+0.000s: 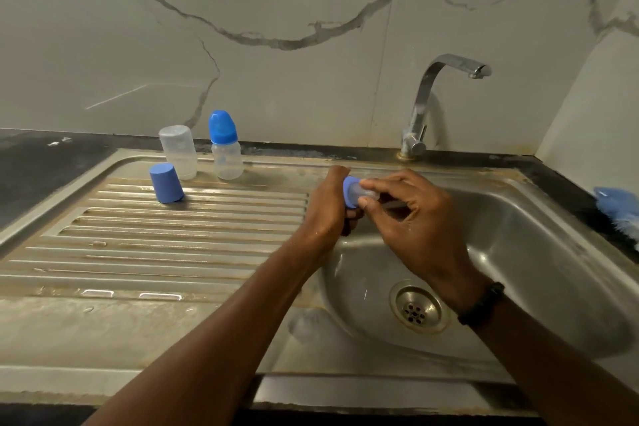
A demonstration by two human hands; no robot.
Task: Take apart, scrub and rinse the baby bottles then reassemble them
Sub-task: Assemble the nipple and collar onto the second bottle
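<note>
Marble-veined wall tiles back a stainless steel sink (553,252) set in a dark counter (34,176), with its ribbed draining board (155,235) to your left and the basin to your right. Over the basin's left edge, your left hand (326,204) curls around a blue collar (350,190), and your right hand (415,214) pinches the clear teat (363,191) seated in that collar between thumb and fingertips. Both hands are closed on this one assembly, which is held off the steel; how far the teat sits in the collar cannot be told. A dark band (482,303) circles your right wrist.

At the back of the draining board, a clear bottle (226,159) stands upright with its blue cap on. Just beside it to the left, a second clear bottle (178,150) stands upside down, without a top. In front of that one, a blue cap (166,183) rests mouth down on the ribs, tilted slightly.

Behind the basin rises a chrome tap (435,97), its spout turned right; no water shows. A drain (418,308) sits in the basin floor below your right wrist. At the far right edge, a blue brush (619,207) lies on the counter.
</note>
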